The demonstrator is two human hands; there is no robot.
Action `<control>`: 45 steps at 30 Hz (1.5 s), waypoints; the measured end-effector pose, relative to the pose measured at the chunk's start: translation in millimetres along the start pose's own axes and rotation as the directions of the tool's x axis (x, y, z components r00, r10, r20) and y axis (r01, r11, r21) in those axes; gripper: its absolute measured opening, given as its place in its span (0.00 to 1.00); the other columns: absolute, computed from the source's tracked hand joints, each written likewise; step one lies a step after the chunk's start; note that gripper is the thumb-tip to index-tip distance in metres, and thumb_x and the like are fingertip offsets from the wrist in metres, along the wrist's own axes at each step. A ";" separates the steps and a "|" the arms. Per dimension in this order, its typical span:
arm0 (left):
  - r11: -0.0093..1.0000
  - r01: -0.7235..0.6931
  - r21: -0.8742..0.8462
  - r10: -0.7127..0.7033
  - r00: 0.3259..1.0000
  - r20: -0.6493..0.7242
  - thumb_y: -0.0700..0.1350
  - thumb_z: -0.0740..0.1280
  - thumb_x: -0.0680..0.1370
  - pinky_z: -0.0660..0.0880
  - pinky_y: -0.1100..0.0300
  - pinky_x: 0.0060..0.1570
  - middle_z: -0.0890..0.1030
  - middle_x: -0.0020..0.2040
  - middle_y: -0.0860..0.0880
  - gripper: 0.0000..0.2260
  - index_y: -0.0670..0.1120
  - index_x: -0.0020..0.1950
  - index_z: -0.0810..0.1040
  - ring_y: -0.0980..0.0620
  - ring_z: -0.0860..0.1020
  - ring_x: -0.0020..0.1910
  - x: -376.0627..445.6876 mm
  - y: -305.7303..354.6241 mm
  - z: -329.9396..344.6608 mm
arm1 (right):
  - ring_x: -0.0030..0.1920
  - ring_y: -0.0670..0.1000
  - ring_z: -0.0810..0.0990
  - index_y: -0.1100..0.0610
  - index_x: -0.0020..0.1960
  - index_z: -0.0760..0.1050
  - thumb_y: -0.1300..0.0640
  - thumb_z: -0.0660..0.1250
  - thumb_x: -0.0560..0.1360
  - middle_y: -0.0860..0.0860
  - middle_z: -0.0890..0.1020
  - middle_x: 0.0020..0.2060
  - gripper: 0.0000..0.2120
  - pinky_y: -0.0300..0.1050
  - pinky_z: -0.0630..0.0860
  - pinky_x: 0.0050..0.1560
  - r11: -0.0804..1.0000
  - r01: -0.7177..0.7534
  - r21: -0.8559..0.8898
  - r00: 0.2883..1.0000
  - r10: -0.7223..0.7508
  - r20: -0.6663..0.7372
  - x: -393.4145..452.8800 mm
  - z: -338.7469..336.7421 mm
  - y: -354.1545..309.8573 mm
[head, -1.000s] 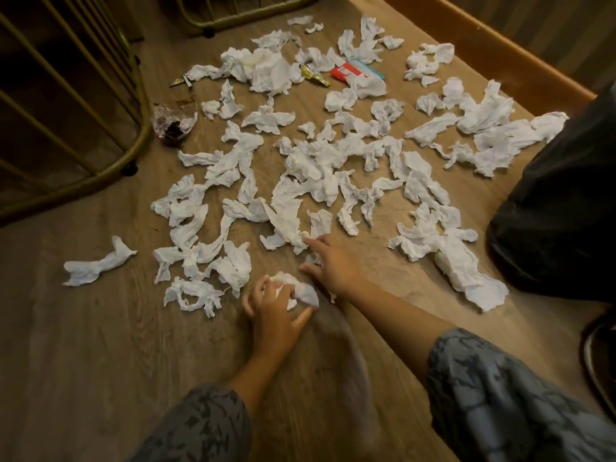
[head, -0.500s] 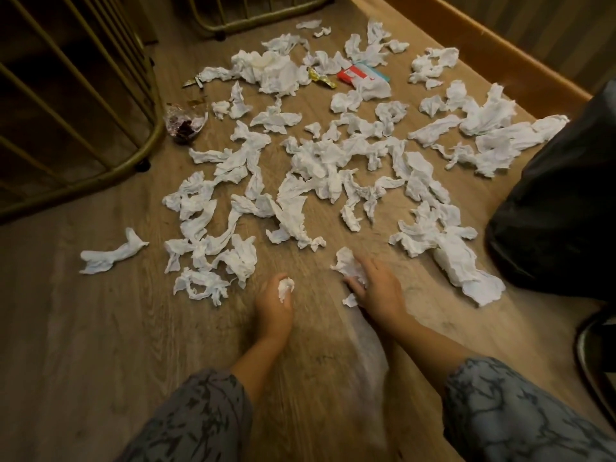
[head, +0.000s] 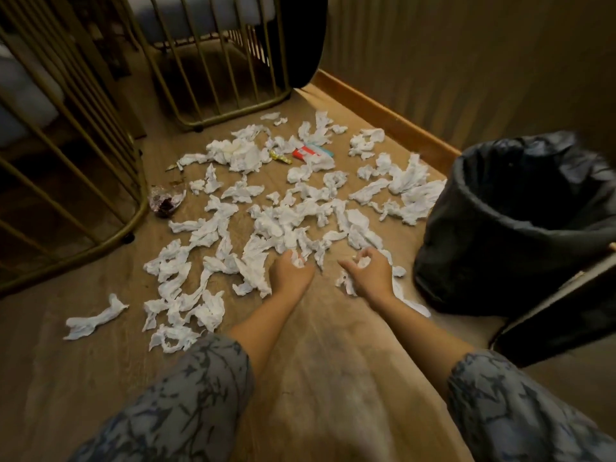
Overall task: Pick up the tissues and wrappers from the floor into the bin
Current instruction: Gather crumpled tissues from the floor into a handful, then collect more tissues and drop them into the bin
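Several crumpled white tissues (head: 286, 215) lie scattered over the wooden floor (head: 333, 378). My left hand (head: 290, 273) is raised above the near edge of the pile and grips a small tissue wad (head: 297, 261). My right hand (head: 370, 275) curls around another tissue wad (head: 363, 262), to the left of the bin. A black bin (head: 520, 225) lined with a dark bag stands at the right, its mouth open. A red and white wrapper (head: 308, 151), a yellow wrapper (head: 279, 157) and a clear wrapper with dark bits (head: 165, 203) lie among the far tissues.
Gold metal-barred furniture (head: 76, 181) stands at the left and another barred frame (head: 216, 61) at the back. A wooden skirting board (head: 386, 118) runs along the right wall. A dark flat object (head: 560, 315) lies in front of the bin. One tissue (head: 95, 316) lies apart at the left.
Both hands have lifted off the floor with tissue wads in them. The view has pulled back and tilted up, so the bin's mouth and the back frame now show.
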State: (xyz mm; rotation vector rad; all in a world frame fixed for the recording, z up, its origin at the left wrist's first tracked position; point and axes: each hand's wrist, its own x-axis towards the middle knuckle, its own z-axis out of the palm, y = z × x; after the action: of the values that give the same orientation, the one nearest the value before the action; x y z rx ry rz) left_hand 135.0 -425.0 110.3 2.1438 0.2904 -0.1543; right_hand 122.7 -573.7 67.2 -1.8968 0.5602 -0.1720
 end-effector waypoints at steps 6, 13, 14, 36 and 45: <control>0.988 -0.118 -0.102 0.135 0.973 0.185 0.42 0.65 0.71 0.74 0.59 0.35 0.79 0.51 0.49 0.06 0.51 0.46 0.78 0.52 0.77 0.40 -12.4 108.9 25.0 | 0.38 0.50 0.78 0.57 0.39 0.80 0.40 0.72 0.70 0.51 0.81 0.34 0.18 0.49 0.76 0.44 0.950 -0.022 0.312 0.982 0.078 -0.169 24.0 -85.6 -76.4; 0.974 -0.097 -0.204 0.185 0.863 0.470 0.32 0.59 0.76 0.78 0.49 0.54 0.61 0.75 0.49 0.32 0.51 0.75 0.52 0.46 0.70 0.62 -24.9 204.8 88.9 | 0.36 0.56 0.77 0.58 0.43 0.72 0.55 0.60 0.75 0.55 0.76 0.39 0.07 0.44 0.76 0.36 0.409 -0.047 0.911 0.870 0.465 -0.163 61.9 -205.7 -105.5; 0.971 -0.119 -0.209 0.209 0.848 0.487 0.35 0.60 0.77 0.75 0.50 0.56 0.63 0.73 0.49 0.29 0.50 0.74 0.53 0.46 0.70 0.63 -27.6 213.4 99.1 | 0.35 0.57 0.77 0.59 0.41 0.70 0.58 0.59 0.74 0.56 0.75 0.38 0.05 0.46 0.76 0.38 0.421 -0.034 0.906 0.850 0.489 -0.196 63.5 -220.4 -104.7; 0.939 -0.256 -0.230 0.342 0.621 0.705 0.39 0.65 0.77 0.76 0.57 0.43 0.81 0.44 0.44 0.09 0.43 0.57 0.74 0.52 0.80 0.38 -23.2 156.0 143.9 | 0.33 0.49 0.79 0.59 0.54 0.77 0.61 0.59 0.80 0.56 0.83 0.41 0.08 0.38 0.72 0.28 0.955 -0.108 0.275 0.969 0.163 -0.187 -27.2 -193.2 -6.5; 0.702 -0.706 0.092 0.274 0.387 0.880 0.43 0.69 0.75 0.75 0.55 0.56 0.80 0.54 0.48 0.09 0.46 0.55 0.79 0.51 0.77 0.54 1.3 19.4 148.2 | 0.43 0.49 0.81 0.55 0.52 0.79 0.56 0.65 0.78 0.53 0.83 0.46 0.05 0.43 0.79 0.41 0.921 -0.336 -0.195 0.937 0.348 0.032 -89.4 -146.7 120.0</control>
State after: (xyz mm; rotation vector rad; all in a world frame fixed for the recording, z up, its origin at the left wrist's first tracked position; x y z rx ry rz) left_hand 141.5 -558.5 43.3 2.2280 -1.1026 -0.9220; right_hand -46.6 -691.0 28.4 -1.9419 0.8778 0.1780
